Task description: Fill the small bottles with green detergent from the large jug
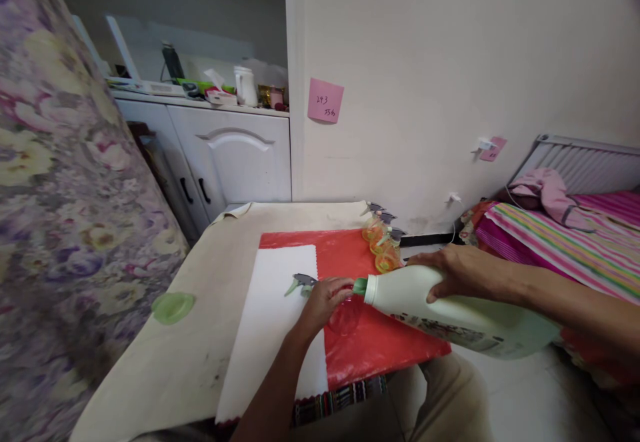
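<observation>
My right hand point(453, 274) grips a large pale green detergent jug point(460, 319) from above and holds it tipped on its side. The jug's green spout point(359, 287) points left, at the mouth of a small clear bottle point(345, 321) that looks reddish over the red sheet. Closed around the top of that bottle is my left hand point(325, 301); the bottle's mouth is mostly hidden by the fingers. Whether liquid is flowing I cannot tell. Just left of this hand, a grey and green spray trigger head point(301, 283) lies on a white cloth point(273, 322).
Several orange spray bottles point(386, 255) with grey trigger heads stand at the back right of the red sheet point(345, 255). A green cap or small bowl point(173, 307) sits left on the cream-covered table point(200, 355). A floral curtain point(85, 195) hangs left; a bed point(575, 235) stands right.
</observation>
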Tool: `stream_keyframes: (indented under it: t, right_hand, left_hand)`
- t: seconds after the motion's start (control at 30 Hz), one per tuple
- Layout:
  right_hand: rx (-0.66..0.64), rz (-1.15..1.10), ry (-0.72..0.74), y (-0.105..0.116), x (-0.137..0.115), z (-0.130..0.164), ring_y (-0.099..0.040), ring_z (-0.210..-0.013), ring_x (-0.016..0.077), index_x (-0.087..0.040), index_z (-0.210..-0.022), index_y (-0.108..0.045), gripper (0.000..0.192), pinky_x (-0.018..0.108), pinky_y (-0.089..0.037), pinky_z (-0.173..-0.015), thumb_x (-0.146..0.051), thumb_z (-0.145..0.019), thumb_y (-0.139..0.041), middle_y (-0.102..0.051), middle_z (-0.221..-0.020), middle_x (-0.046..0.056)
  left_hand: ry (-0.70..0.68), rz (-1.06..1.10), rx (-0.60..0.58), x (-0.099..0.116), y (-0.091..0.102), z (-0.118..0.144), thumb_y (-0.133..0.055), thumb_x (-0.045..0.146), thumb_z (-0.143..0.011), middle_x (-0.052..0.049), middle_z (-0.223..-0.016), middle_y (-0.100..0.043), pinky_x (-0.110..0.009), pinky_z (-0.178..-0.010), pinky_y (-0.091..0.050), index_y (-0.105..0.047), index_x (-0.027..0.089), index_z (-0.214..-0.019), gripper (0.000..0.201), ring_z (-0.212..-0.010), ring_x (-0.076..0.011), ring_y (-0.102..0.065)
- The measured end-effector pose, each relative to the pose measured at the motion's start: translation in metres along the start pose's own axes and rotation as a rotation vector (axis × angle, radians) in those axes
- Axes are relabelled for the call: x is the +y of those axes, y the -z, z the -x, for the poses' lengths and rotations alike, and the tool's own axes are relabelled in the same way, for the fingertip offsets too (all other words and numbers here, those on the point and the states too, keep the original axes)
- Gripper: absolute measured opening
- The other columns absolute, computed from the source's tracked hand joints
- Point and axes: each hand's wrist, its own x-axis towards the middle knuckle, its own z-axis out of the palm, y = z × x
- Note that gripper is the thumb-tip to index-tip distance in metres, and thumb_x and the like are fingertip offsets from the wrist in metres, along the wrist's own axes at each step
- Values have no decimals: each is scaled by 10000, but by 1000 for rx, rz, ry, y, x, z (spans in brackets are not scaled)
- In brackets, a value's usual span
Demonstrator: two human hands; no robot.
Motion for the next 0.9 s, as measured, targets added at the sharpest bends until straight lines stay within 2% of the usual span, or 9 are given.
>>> stream_keyframes:
  t: [0.9]
  right_hand:
    - [-13, -7, -19, 1, 0, 0, -679, -844, 282, -295, -1291, -541, 620, 290, -447, -661, -373, -697, -702, -734, -1000, 60]
  left_hand:
    - [-28, 18, 8, -3, -1, 1, -567, 348, -866, -40, -1005, -718, -297, -853, -440, -703, 227, -1021, 239, -932, -200, -631]
